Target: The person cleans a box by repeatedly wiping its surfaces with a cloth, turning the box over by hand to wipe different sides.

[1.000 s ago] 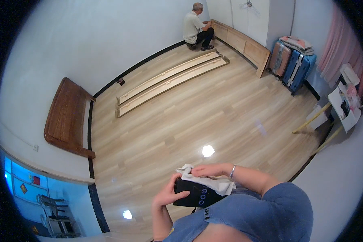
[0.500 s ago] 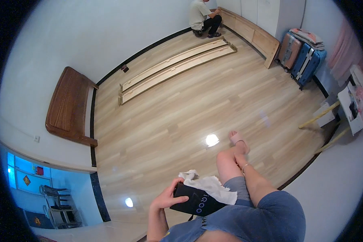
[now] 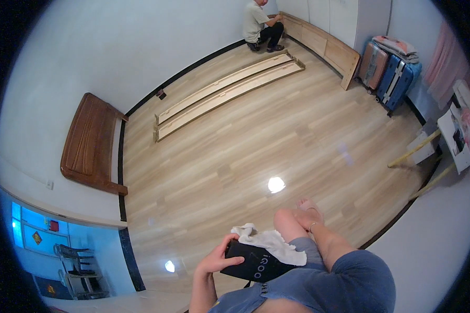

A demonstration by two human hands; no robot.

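My left hand (image 3: 219, 260) grips the left end of a black bag (image 3: 258, 265) with pale lettering, its thumb on the front and its fingers over the top edge. A crumpled white cloth (image 3: 274, 244) drapes over the bag's upper side. From the blue sleeve (image 3: 368, 274) my right arm (image 3: 335, 245) runs down to a thin bracelet at the wrist. Beyond it, my right hand (image 3: 305, 213) lies against my bent leg (image 3: 287, 225), close to the foot in a pink sandal. Its fingers blend with the leg and cannot be told apart.
Two long wooden rails (image 3: 230, 94) lie on the wood floor (image 3: 219, 156). A person (image 3: 261, 26) crouches beside a light wooden bed board (image 3: 324, 44). Suitcases (image 3: 394, 78) stand nearby. A dark brown headboard (image 3: 91, 146) leans on the left wall; a small table (image 3: 454, 135) is at right.
The room has shifted slightly downward in view. My sandalled foot now appears lower and nearer my right hand. The left hand keeps its grip on the bag.
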